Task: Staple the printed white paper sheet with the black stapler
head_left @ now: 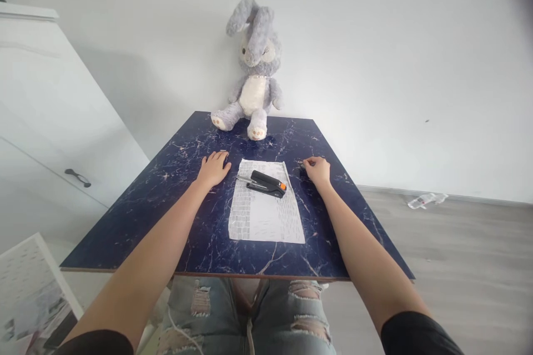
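My left hand (214, 168) lies flat on the dark blue marble table (166, 216), fingers stretched out, just left of a white printed sheet of paper (266, 216). A black stapler (266, 183) with an orange tip rests on the upper part of the sheet. To the right of the sheet, my right hand (317, 170) rests on the table with its fingers curled under; nothing shows in it. Neither hand touches the stapler or the paper.
A grey and white plush rabbit (255, 75) sits at the table's far edge against the white wall. A white cabinet (50, 122) stands to the left. Papers (29, 283) lie at lower left. A plastic bottle (425, 199) lies on the floor at right.
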A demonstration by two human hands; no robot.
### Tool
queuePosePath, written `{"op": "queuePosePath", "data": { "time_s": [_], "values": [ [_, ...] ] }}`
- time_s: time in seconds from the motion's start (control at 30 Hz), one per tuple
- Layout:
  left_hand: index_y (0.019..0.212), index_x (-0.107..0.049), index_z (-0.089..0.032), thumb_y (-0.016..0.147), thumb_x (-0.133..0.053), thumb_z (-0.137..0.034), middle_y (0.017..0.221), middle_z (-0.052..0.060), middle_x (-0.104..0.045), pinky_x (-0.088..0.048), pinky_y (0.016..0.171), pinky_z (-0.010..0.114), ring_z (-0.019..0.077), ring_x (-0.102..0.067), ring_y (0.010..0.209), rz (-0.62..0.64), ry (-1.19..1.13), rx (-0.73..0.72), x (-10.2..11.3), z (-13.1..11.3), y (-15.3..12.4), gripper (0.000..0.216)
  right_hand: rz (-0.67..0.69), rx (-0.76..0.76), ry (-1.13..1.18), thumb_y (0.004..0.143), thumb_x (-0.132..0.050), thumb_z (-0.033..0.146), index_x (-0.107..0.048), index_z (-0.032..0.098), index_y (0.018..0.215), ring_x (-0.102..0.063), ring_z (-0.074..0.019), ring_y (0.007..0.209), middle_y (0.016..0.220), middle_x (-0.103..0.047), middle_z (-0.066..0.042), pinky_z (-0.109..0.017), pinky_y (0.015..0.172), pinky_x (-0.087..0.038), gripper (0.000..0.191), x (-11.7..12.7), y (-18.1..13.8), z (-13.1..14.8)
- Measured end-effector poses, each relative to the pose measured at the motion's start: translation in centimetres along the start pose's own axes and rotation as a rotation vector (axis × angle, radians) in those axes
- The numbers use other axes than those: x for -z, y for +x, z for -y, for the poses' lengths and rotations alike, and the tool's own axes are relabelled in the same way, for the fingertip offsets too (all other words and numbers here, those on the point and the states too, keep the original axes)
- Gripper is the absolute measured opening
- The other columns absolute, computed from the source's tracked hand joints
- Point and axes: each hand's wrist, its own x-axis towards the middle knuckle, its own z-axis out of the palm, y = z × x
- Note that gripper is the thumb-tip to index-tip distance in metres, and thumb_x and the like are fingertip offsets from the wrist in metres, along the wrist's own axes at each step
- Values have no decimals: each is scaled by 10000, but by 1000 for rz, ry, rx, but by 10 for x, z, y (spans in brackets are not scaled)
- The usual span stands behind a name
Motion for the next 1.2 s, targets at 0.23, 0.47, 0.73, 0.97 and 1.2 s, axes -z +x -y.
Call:
{"op": "queuePosePath", "data": {
  "time_s": [0.23, 0.47, 0.73, 0.97, 1.2],
  "values": [
    [1499, -572, -180, 1013, -468, -255, 1426, 154, -652, -451, 1143, 509, 328, -587, 1334, -125, -61, 9, 3, 0, 1, 503, -31, 5, 11, 869, -624, 329, -809, 171, 860, -683, -264, 869, 932, -770, -114, -367, 879, -512, 243, -4, 1, -2],
    [1052, -818, -217, 955, -501, -146, 1112, 120, -719, -550, 989, 417, 284, -683, 1027, -192, -159, -40, 0, 10, 6, 339, -61, 125, 61, 871, -617, 322, -780, 168, 801, -642, -238, 751, 833, -711, -104, -376, 831, -517, 235, -2, -4, 15],
    [1006, -703, -203, 961, -553, -148, 1090, 105, -716, -539, 992, 399, 260, -700, 1046, -231, -339, -95, 2, -4, 2, 165, -16, 255, 95, 866, -595, 303, -763, 175, 781, -594, -204, 707, 811, -665, -76, -350, 776, -502, 228, -4, -12, 32],
    [1050, -663, -210, 1007, -588, -345, 947, 54, -784, -565, 896, 354, 218, -754, 903, -91, -697, -360, 8, -30, -9, 160, 18, 347, 184, 886, -601, 290, -748, 189, 789, -588, -182, 684, 832, -680, -61, -333, 739, -505, 203, 2, -19, 42],
    [984, -740, -193, 942, -690, -392, 935, 58, -783, -565, 839, 339, 194, -721, 834, -105, -754, -356, 10, -34, -11, 210, 191, 511, 277, 893, -605, 311, -723, 196, 773, -576, -164, 657, 818, -666, -43, -329, 698, -501, 204, -5, -29, 54]
  ]
}}
